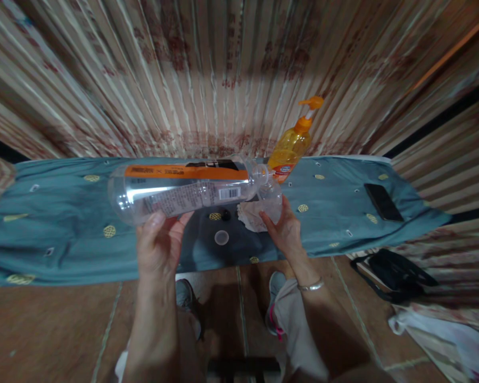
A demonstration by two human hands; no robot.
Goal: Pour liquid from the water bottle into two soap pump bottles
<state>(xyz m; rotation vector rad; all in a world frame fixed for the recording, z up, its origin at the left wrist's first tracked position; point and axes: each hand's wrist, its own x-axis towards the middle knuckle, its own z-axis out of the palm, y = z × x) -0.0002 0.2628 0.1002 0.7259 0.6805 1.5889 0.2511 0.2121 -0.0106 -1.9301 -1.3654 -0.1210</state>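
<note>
In the head view my left hand (159, 239) grips a large clear plastic bottle (175, 194) from below. The bottle has an orange and silver label and lies nearly level, its open mouth pointing right. My right hand (285, 229) is closed round a smaller clear plastic container (272, 196) with a pale, ragged-edged patch, just under the large bottle's mouth. Whether the two touch I cannot tell. Below them, a round whitish cap (221, 238) and a small dark object (225, 215) rest on the teal cloth (207, 255).
Behind the right hand stands an orange pump bottle (289, 149) with yellow liquid. A black phone (383, 202) lies toward the cloth's right end. Pleated curtains (223, 80) hang behind. A black bag (399, 274) and a white bag (443, 335) are at the lower right.
</note>
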